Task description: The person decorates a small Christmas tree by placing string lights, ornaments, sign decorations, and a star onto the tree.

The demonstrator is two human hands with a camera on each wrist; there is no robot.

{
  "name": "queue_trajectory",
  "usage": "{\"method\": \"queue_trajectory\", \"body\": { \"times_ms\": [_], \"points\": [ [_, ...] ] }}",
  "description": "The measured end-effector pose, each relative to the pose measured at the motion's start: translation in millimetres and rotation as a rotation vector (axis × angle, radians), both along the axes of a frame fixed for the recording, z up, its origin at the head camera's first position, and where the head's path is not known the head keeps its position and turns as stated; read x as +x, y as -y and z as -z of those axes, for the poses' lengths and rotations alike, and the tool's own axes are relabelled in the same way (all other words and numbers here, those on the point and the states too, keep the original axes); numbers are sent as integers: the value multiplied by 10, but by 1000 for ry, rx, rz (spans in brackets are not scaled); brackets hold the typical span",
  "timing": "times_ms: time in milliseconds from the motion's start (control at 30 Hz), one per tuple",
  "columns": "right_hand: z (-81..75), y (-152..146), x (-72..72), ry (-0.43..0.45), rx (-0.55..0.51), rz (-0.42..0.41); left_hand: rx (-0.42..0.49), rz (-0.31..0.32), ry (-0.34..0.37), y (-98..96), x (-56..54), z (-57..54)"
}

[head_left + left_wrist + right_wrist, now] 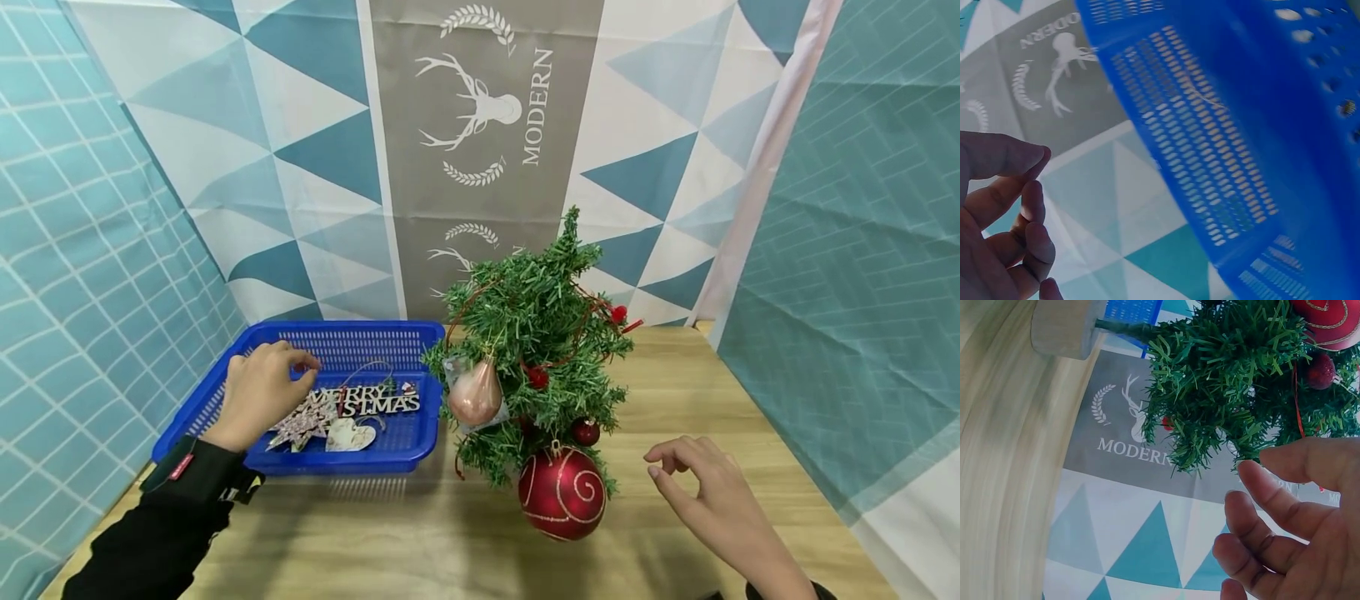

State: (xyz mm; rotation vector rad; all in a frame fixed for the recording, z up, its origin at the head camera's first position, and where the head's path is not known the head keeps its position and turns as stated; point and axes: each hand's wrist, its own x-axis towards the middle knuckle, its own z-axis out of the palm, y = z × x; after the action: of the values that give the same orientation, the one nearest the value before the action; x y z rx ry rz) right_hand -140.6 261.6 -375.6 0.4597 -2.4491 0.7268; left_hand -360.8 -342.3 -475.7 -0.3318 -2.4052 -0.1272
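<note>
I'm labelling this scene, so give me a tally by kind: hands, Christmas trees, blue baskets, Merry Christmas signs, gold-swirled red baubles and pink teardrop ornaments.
Hands: 2, left hand and right hand
Christmas tree: 1
Blue basket: 1
Merry Christmas sign: 1
Gold-swirled red bauble: 1
Pink teardrop ornament: 1
Total: 7

Black left sleeve (146,537), dark wristband (206,471), small red label (182,466), black right cuff (822,591)

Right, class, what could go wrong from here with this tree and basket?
The big red bauble hangs low on the tree and might slip off or pull it forward. In the blue basket, the star and lettered sign lie bunched together, so lifting one could snag the other.
</note>
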Motion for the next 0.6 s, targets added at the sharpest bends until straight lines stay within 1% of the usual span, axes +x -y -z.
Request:
{"method": "queue_trajectory", "body": {
  "times_ms": [100,167,200,233,300,333,400,433,467,600],
  "points": [
    [-10,-10,-8,-5,3,-4,-22,-25,70,15,9,-9],
    [-16,-14,-9,4,5,-1,-33,-13,110,51,21,-6],
    [-17,-17,-10,10,4,-1,-22,-12,159,25,77,-75],
    [-18,-19,-7,18,2,1,-10,-2,229,-47,181,-219],
    [-16,-22,-4,32,-4,1,16,5,383,-264,466,-615],
    [-14,-24,-2,40,-8,0,34,-4,476,-373,611,-818],
    [-6,-26,1,50,-13,-4,61,-60,664,-603,898,-1234],
    [0,-25,5,53,-14,-4,50,-80,728,-667,985,-1377],
    [5,-27,3,57,-16,-6,40,-103,768,-690,1025,-1440],
    [26,-29,5,68,-11,4,-12,-151,888,-631,989,-1463]
  ]
}}
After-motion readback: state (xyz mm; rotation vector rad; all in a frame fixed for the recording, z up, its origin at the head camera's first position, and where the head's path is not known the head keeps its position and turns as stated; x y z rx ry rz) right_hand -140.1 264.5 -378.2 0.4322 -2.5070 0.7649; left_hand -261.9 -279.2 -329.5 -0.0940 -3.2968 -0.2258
